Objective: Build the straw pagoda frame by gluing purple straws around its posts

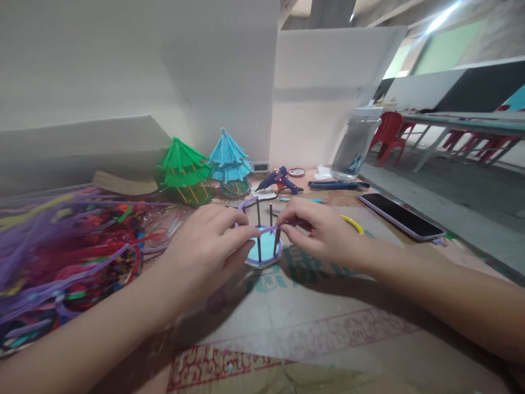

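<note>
A small model with a light blue base (266, 247) stands on the table in front of me, its lower edge rimmed in purple. Several dark upright sticks (259, 249) rise from that base. A purple pipe cleaner (268, 229) runs across the sticks, and a loose stretch of it bends up behind my left fingers. My left hand (217, 241) closes thumb and forefinger on the pipe cleaner at the model's left side. On the other side my right hand (315, 227) pinches the same pipe cleaner beside a stick. Its other fingers are curled under.
Behind stand a green model pavilion (184, 172), a blue one (228, 164) and a glue gun (281, 179). A utility knife (338, 185), water bottle (356, 145) and phone (402, 215) lie or stand to the right. Mixed pipe cleaners (82, 262) heap up at left.
</note>
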`<control>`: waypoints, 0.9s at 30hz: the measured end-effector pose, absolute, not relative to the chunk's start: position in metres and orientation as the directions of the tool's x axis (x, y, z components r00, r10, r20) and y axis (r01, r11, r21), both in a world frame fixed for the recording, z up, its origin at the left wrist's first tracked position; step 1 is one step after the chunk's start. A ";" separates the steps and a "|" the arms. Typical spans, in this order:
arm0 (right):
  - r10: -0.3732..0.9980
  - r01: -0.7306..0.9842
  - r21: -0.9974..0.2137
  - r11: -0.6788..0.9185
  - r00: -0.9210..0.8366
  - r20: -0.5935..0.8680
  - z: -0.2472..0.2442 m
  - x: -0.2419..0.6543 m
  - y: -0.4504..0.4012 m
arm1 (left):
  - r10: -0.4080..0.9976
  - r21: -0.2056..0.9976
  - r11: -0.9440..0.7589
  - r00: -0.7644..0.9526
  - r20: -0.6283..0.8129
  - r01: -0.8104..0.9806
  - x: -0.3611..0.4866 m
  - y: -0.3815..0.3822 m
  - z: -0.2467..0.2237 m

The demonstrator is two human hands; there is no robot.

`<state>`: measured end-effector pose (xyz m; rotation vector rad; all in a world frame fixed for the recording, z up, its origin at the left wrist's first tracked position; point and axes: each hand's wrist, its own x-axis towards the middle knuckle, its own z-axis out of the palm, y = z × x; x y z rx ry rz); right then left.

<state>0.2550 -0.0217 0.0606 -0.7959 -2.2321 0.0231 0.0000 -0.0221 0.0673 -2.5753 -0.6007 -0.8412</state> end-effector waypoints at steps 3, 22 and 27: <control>0.449 0.576 -0.074 0.814 -0.544 0.709 0.063 0.253 -0.028 | 0.292 -0.181 -0.837 0.702 0.649 0.516 0.000 -0.027 0.069; 0.484 0.594 -0.106 0.798 -0.525 0.701 0.098 0.260 -0.046 | 0.427 0.046 -0.812 0.539 0.726 0.582 0.026 -0.037 0.125; 0.606 0.540 -0.324 0.777 -0.500 0.619 0.083 0.259 -0.030 | 0.404 0.006 -0.857 0.665 0.628 0.515 0.004 -0.015 0.109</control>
